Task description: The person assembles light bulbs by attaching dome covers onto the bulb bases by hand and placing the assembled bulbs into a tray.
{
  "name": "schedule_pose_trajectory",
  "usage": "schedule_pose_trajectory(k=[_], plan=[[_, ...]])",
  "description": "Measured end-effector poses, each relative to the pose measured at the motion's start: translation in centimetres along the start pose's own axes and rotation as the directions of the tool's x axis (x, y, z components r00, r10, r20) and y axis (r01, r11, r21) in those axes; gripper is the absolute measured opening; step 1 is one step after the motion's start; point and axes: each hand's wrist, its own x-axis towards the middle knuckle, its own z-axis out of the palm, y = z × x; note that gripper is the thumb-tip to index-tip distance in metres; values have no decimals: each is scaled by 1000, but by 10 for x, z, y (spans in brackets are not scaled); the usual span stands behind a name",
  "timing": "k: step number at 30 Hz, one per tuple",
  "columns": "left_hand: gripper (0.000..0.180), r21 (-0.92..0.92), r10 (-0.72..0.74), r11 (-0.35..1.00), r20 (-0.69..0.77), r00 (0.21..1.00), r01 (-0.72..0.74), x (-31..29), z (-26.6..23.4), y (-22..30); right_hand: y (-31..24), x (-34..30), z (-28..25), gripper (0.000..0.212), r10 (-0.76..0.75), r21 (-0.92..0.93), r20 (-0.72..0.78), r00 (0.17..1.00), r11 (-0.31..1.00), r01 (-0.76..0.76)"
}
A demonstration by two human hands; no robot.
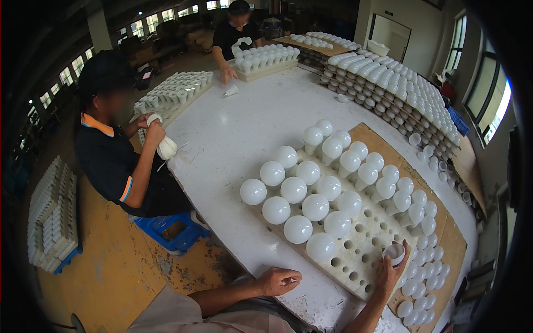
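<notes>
My right hand [390, 273] grips a white dome-shaped bulb cover [394, 253], its round open rim facing up, over the near right part of a pale holed tray [352, 261]. Near the table's front edge is my left hand [279, 281], its fingers curled together; what they hold, if anything, is hidden. Round white light bulbs [292, 190] stand upright in rows on the tray's left and far parts, while several holes near my right hand are bare. Just right of that hand, more white bulb covers [422, 272] lie dome up on a brown cardboard sheet [447, 244].
At the left, a person [119, 144] handles a white bundle beside a tray of white parts [177, 91]. Another person [236, 39] reaches over the far table edge. Stacked layers of bulb covers [394, 77] rise at the back right. A blue stool [172, 230] stands left of the table.
</notes>
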Motion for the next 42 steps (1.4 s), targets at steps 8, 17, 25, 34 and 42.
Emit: schedule_pose_trajectory(k=[8, 17, 25, 34, 42], plan=[[18, 5, 39, 999, -125, 991, -39, -23, -36, -4, -1, -2, 6, 72, 22, 46, -17, 1000, 999, -21], [11, 26, -68, 996, -358, 931, 83, -40, -73, -18, 3, 0, 7, 71, 12, 9, -30, 999, 1000, -12], [11, -54, -165, 986, -506, 847, 160, -31, -92, -39, -3, -2, 12, 70, 26, -3, -33, 999, 1000, -27], [10, 186, -76, 961, -537, 840, 206, -15, -87, -35, 7, 1, 9, 73, -27, -83, -35, 999, 996, 24], [13, 441, 198, 895, -538, 820, 73, -14, -78, -43, 3, -1, 10, 71, -21, -40, -23, 1000, 999, 20]])
